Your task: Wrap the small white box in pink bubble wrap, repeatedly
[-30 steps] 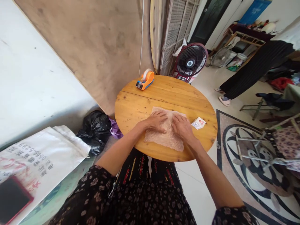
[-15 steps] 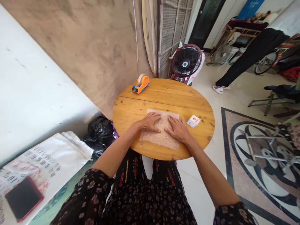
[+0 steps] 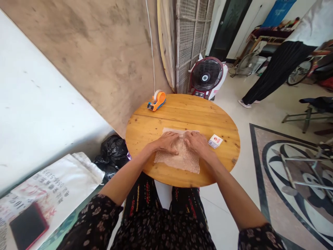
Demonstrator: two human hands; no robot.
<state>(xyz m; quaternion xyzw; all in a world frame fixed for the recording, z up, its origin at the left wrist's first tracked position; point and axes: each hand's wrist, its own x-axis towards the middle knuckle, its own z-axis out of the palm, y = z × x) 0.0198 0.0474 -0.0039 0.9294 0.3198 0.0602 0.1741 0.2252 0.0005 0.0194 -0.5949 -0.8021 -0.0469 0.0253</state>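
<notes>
Right hand (image 3: 197,141) has curled on bubble wrap (image 3: 183,162), grip unclear; left hand (image 3: 167,142) spreads, grasping nothing; press evenly.

I'm watching someone who is wearing a black top (image 3: 161,231) that is carrying a scattered print of small, dusty pinkish-brown flowers. The left sleeve (image 3: 91,218) is looking loose and ending near the elbow, and the right sleeve (image 3: 260,238) is matching it in cloth and pattern. Black trousers (image 3: 143,198) are showing beneath, with lengthwise bands of red and yellow patterning running down the legs. The forearms (image 3: 130,173) are showing bare, and the left hand (image 3: 167,142) and right hand (image 3: 197,142) are going bare too.
</notes>
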